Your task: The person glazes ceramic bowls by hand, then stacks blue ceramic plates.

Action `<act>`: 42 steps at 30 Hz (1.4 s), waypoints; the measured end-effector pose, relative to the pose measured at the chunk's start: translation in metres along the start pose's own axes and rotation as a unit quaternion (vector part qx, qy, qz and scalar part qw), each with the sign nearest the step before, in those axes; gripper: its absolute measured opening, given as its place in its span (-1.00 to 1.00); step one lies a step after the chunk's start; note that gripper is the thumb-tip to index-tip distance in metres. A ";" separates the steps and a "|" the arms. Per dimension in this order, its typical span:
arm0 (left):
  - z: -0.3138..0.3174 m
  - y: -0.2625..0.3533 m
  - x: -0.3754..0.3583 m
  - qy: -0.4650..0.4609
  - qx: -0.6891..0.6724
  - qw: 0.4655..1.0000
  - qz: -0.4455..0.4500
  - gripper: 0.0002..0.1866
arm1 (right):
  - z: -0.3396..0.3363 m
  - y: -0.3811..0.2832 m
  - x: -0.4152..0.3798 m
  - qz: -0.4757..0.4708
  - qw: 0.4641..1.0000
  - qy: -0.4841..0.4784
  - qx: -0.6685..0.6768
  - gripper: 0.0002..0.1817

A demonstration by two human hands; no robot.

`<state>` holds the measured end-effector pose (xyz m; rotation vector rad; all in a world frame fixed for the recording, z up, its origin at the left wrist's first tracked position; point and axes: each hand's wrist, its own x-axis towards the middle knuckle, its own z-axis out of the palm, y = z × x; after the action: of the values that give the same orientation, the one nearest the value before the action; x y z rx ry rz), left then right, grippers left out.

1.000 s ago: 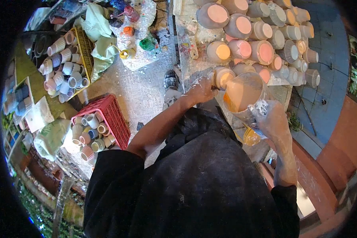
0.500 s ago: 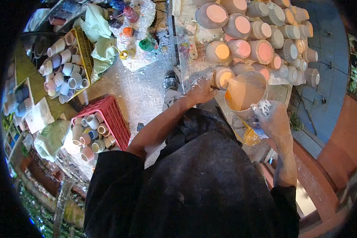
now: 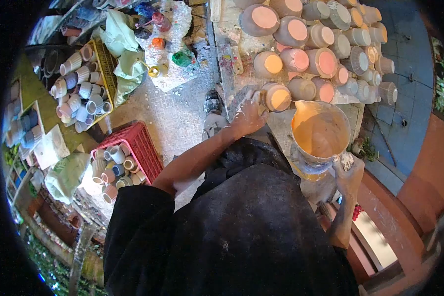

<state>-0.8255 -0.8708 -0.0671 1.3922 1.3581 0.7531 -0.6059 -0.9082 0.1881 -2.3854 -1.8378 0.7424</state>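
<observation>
My left hand (image 3: 250,114) has its fingers against the left side of a round mould (image 3: 277,97), gripping it at the near edge of the table. The top of this mould shows orange liquid. In my right hand (image 3: 349,172) is the handle of a large pouring jug (image 3: 320,132), coated inside with the same orange liquid. The jug's spout points toward the mould, and a thin orange thread seems to hang between them. Below the jug, a yellow-orange container (image 3: 312,176) is partly hidden.
Several moulds (image 3: 325,63) filled with pink, orange or grey liquid crowd the table (image 3: 227,29). On the left, a red crate (image 3: 150,153) and a yellow crate (image 3: 106,74) hold many small cups. Paint pots (image 3: 158,43) stand on a splattered sheet farther off.
The jug has tipped back and moved right, away from the mould. My right hand has moved down with it. The mould in my left hand has shifted slightly.
</observation>
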 end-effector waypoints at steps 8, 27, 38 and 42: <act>0.007 0.004 0.003 0.002 0.035 0.999 0.016 -0.40 | 0.002 0.033 -0.015 0.045 0.989 0.064 0.128 -0.81; 0.039 0.098 0.049 -0.030 0.163 0.975 0.146 -0.75 | -0.046 0.040 0.064 -0.038 0.996 -0.067 0.047 -0.73; 0.079 0.075 0.102 -0.022 0.304 0.940 0.157 -0.66 | -0.060 0.047 0.073 -0.065 0.994 -0.081 -0.030 -0.71; 0.083 0.065 0.108 -0.004 0.265 0.947 0.182 -0.71 | -0.062 0.068 0.057 -0.094 0.992 -0.034 -0.078 -0.73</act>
<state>-0.7082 -0.7766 -0.0535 2.1101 1.3699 0.6361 -0.5100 -0.8601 0.2020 -2.2548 -2.1885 0.6934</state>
